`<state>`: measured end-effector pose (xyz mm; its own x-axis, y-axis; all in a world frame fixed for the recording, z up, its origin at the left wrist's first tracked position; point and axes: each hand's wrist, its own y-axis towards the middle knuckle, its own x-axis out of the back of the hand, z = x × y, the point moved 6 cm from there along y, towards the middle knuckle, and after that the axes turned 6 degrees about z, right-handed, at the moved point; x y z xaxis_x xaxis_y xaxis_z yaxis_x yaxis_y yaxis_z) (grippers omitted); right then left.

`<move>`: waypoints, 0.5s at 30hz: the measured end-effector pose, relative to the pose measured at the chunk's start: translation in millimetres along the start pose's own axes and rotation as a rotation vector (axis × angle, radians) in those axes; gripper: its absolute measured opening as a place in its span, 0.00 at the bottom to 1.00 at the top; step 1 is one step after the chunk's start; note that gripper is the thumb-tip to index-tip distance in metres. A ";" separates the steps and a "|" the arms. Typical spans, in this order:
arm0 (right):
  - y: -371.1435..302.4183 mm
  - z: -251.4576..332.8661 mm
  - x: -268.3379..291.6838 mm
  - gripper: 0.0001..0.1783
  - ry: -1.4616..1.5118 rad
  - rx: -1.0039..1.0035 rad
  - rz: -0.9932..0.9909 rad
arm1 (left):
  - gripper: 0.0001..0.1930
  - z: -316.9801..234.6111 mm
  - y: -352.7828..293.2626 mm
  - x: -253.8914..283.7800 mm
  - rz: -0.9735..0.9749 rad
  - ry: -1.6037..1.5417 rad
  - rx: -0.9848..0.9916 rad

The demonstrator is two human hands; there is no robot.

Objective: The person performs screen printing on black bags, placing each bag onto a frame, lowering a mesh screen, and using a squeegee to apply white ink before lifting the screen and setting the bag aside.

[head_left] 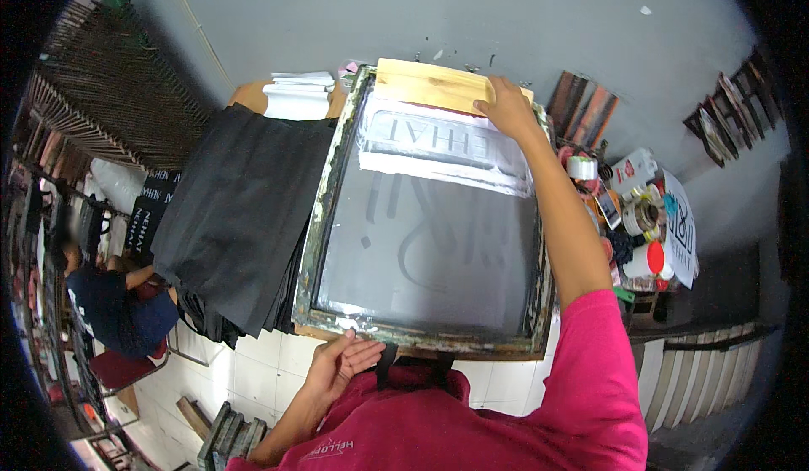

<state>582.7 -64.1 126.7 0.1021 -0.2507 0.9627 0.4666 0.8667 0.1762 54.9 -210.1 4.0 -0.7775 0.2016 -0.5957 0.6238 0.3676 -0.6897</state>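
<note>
My right hand (508,105) grips the wooden squeegee (434,85), lying crosswise at the printing screen's (425,235) far end; my left hand (337,363), fingers open, rests on the near frame edge.

Screen frame (313,243): worn greenish-grey wood, mesh dark grey with a silvery band of tape across its far part and pale mirrored lettering; squeegee (434,85): light yellowish wood with visible grain. Stack of cloth (236,210) beside the frame: plain black; folded papers (297,96) beyond it: white; wall (421,8): flat grey with small dark specks. Sleeve (590,361) and shirt: bright pink; tape roll (581,168): white; jar lid (656,258): red; seated person (114,298) at left: dark navy top, red stool.
</note>
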 end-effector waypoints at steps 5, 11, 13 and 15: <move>61.2 1.9 -36.4 0.50 -0.130 -0.032 0.189 | 0.26 -14.2 -6.2 -5.5 -0.123 0.219 0.011; 17.9 20.0 -5.6 0.30 -0.143 0.117 0.222 | 0.22 -17.3 1.9 7.9 -0.102 0.373 -0.004; -29.6 32.8 -0.6 0.22 -0.083 0.208 -0.055 | 0.22 -18.4 1.5 7.7 -0.091 0.403 0.005; -73.4 37.6 11.6 0.16 -0.043 0.304 -0.251 | 0.23 -21.4 3.2 5.5 -0.070 0.451 0.008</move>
<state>516.6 -114.4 132.6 -0.0220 -0.4582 0.8886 0.1898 0.8707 0.4537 50.9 -188.3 7.4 -0.7740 0.5521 -0.3098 0.5674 0.3878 -0.7264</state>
